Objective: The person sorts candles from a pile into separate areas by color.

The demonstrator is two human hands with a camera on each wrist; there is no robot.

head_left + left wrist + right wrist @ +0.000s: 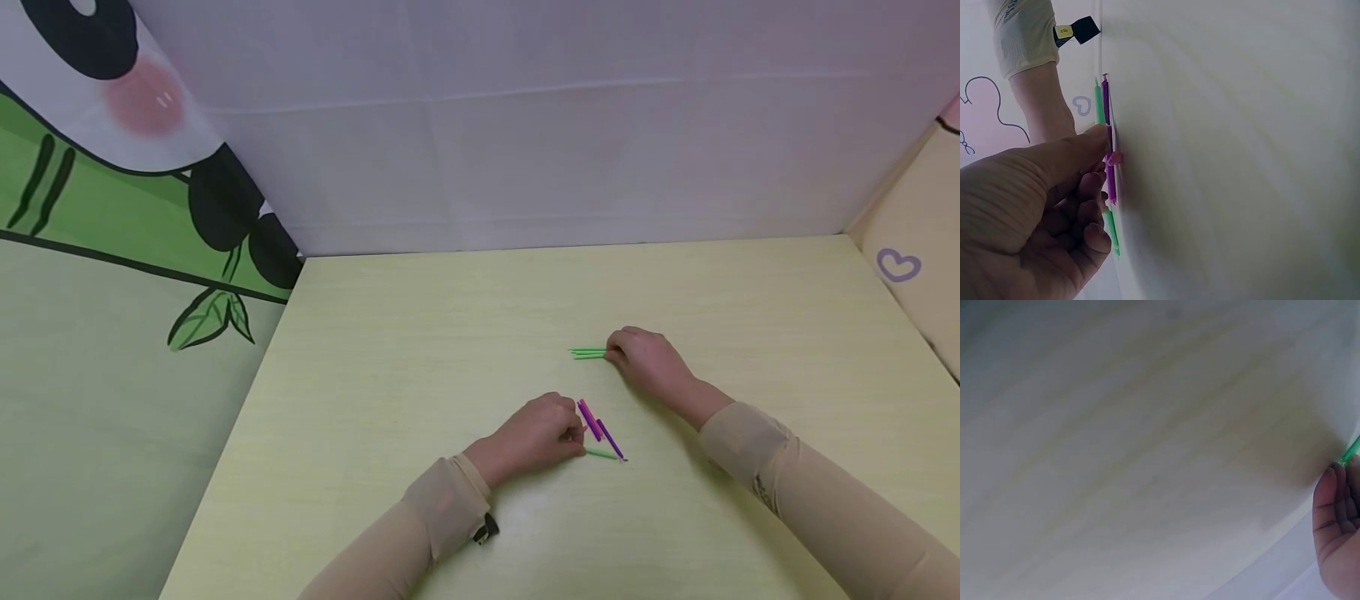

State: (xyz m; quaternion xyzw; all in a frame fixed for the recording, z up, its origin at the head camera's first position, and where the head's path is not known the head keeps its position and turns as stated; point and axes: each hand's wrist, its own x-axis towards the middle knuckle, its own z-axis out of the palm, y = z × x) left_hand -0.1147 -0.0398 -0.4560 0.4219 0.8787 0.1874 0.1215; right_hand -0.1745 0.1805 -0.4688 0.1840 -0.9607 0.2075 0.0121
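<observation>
Right of centre, the right hand pinches green sticks, already bunched. Below, purple sticks, a pink stick and a lone green stick lie ungathered; the left hand curls beside them, gripping what, if anything, I can't tell.

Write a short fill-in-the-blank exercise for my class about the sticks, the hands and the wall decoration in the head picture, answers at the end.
1. The right hand holds sticks coloured ____.
2. The purple sticks on the table lie nearer to the ____ hand.
3. The purple outline on the panel at the right is shaped like a ____.

Missing words: green; left; heart.
</observation>
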